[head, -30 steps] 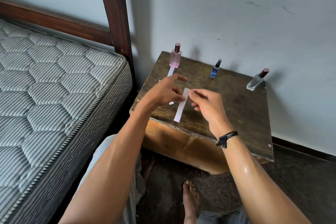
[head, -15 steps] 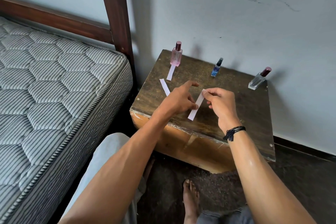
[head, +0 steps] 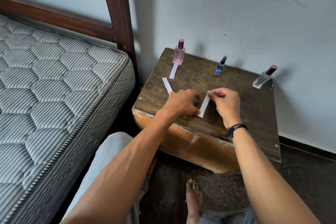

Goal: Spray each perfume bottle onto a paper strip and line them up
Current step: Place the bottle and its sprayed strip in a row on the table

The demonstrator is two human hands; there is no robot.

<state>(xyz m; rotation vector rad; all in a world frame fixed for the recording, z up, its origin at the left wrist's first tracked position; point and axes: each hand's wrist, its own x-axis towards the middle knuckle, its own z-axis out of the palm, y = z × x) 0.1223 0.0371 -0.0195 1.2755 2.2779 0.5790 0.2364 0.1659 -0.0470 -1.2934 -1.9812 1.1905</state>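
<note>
**Both grips on one strip, mid-bench**

Here we are over the wooden bench (head: 254,111), and both grips are on the same held strip (head: 204,102). The right grip (head: 225,103) has fingers curled in, thumb and forefinger pinching the strip's far end. The left grip (head: 183,103) is curled too, fingertips closed on the near end, close to the bench's front edge. The strip runs slanted between them, just over the wood.

Look left: a second strip (head: 167,85) lies flat on the bench, its near end tucked behind the left grip. Beyond it, a third strip (head: 173,71) lies with its far end right at the base of the pink bottle (head: 179,54).

Along the back, near the wall, stand three upright bottles, well apart: pink at the left, the small blue bottle (head: 220,66) in the middle, the clear bottle (head: 263,78) at the right corner. A black bracelet (head: 236,128) circles the right wrist, and a striped mattress (head: 54,82) fills the left.
</note>
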